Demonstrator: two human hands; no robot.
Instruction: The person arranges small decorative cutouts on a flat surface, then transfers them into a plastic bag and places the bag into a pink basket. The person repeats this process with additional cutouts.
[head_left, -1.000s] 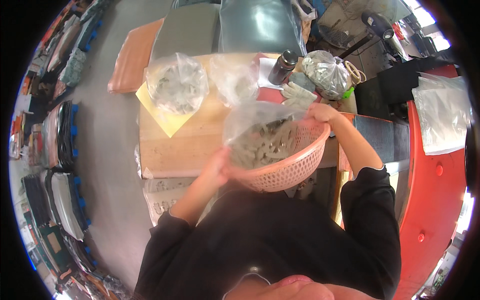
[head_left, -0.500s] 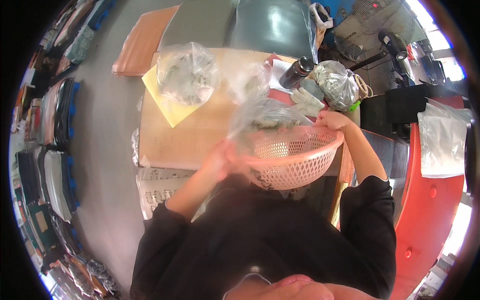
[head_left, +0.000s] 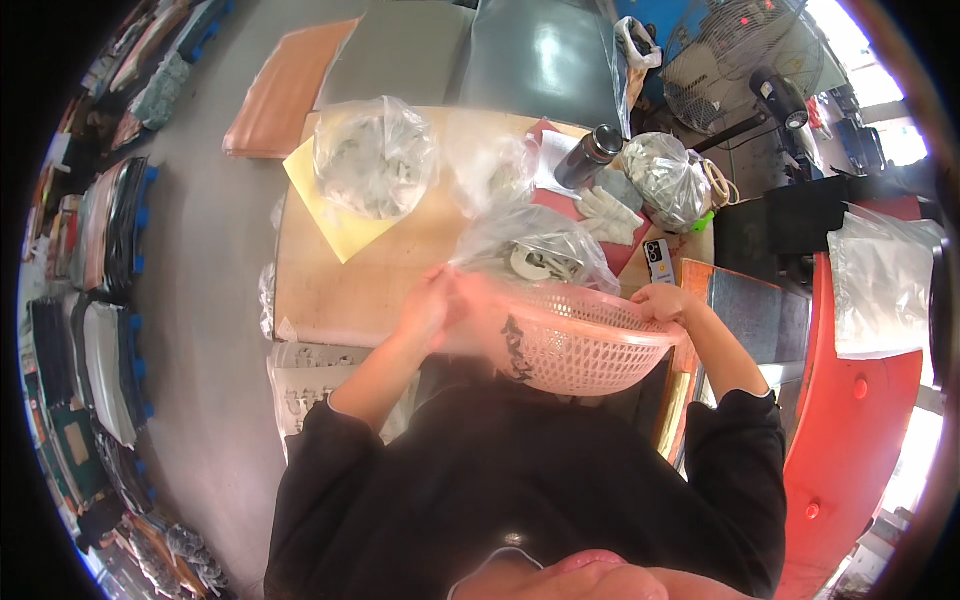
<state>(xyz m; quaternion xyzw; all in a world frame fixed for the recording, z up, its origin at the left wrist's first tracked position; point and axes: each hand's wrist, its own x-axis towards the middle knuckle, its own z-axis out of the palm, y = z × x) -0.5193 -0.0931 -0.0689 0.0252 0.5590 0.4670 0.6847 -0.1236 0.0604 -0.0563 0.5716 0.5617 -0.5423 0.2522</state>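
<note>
A pink plastic basket (head_left: 590,350) with a lattice wall and dark marks on its side is held in front of my body, tipped away from me. My left hand (head_left: 435,312) is closed on its left rim, where the edge of a clear plastic bag (head_left: 585,262) also reaches; haze blurs that spot. The fingers of my right hand (head_left: 662,304) are closed over the right end of the rim. Just beyond the basket, the bag lies on the table with grey-white pieces inside. How full the basket is cannot be seen.
The wooden table (head_left: 330,295) holds a yellow sheet (head_left: 345,235) under a filled clear bag (head_left: 378,165), plus another bag (head_left: 490,170). On its right are a dark bottle (head_left: 590,157), a glove (head_left: 608,215), a knotted bag (head_left: 668,180) and a phone (head_left: 658,262). A fan (head_left: 740,60) stands beyond.
The basket and both hands have come lower, toward my body. The bag beyond the rim now lies lower and shows its grey-white pieces. The phone has come into sight.
</note>
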